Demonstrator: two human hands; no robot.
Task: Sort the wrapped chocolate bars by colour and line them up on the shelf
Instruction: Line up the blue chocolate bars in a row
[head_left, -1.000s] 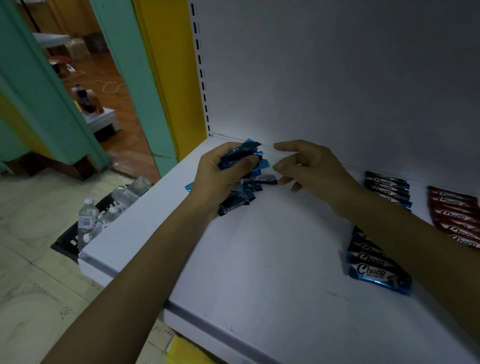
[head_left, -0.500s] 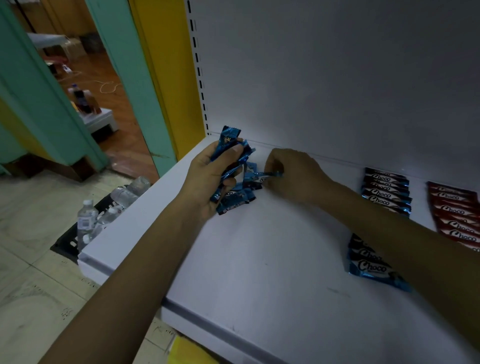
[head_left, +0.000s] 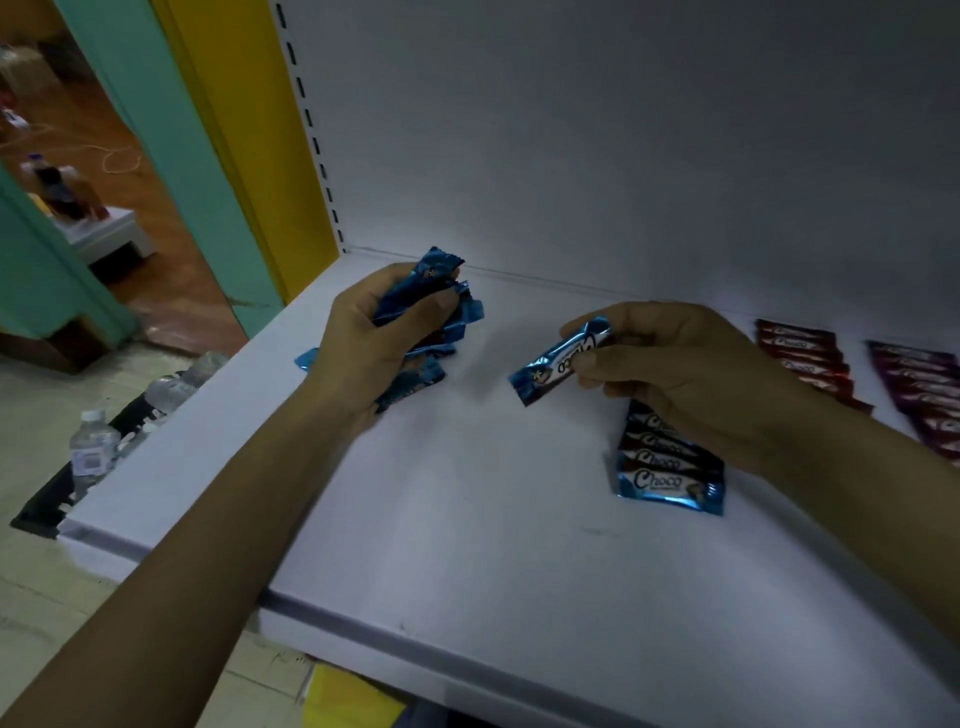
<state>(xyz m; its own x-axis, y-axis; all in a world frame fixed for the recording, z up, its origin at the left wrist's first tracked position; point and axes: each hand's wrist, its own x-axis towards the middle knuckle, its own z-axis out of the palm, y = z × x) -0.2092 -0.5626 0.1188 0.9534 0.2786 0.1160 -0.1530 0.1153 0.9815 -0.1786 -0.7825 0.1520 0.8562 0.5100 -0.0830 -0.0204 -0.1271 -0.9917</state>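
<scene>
My left hand (head_left: 374, 343) grips a bunch of blue wrapped chocolate bars (head_left: 431, 306) above the back left of the white shelf (head_left: 441, 545). My right hand (head_left: 675, 364) pinches one blue bar (head_left: 561, 364) by its end and holds it in the air to the right of the bunch. Below that hand lies a row of blue bars (head_left: 670, 462), overlapping front to back and partly hidden by my wrist. A red row (head_left: 810, 358) and a purple row (head_left: 930, 395) lie further right.
The shelf's white back panel (head_left: 623, 156) rises behind the bars, with a yellow post (head_left: 234, 156) at its left. Water bottles (head_left: 93, 447) stand in a black crate on the floor to the left, below the shelf edge.
My right hand has pulled one blue bar out of the bunch and carried it to the right. My left hand still holds the bunch, which has shifted little.
</scene>
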